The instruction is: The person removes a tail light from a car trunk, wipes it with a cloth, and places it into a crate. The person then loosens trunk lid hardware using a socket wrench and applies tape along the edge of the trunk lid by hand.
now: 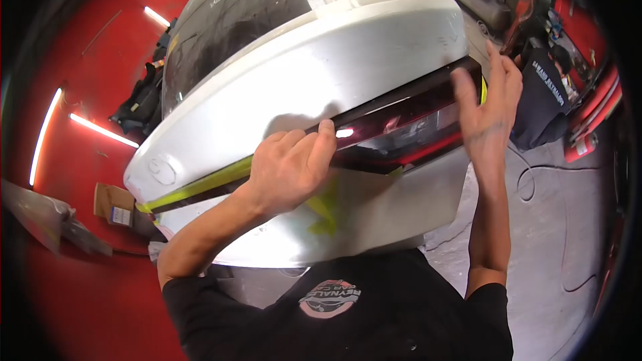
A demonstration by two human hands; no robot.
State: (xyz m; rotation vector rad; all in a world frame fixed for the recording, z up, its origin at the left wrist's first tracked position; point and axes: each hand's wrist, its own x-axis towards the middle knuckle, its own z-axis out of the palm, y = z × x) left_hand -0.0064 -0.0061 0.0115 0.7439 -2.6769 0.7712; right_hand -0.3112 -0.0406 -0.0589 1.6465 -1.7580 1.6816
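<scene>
A silver-white car rear panel (294, 87) fills the middle, with a dark red tail light bar (414, 117) across it. Yellow-green masking tape (207, 184) lines the light's left stretch and runs up to my left hand (291, 164). That hand is closed, its thumb over the light's upper edge, and a blurred loose strip of tape hangs below it. What lies inside the curled fingers is hidden. My right hand (491, 103) is open at the light's right end, fingers apart and slightly blurred. A bit of yellow tape shows beside it.
Another person in a dark shirt (538, 97) is low down at the right. A hose (528, 184) lies on the grey floor. An open cardboard box (114, 204) and plastic-wrapped items (50, 210) stand at the left, near a red wall with light tubes.
</scene>
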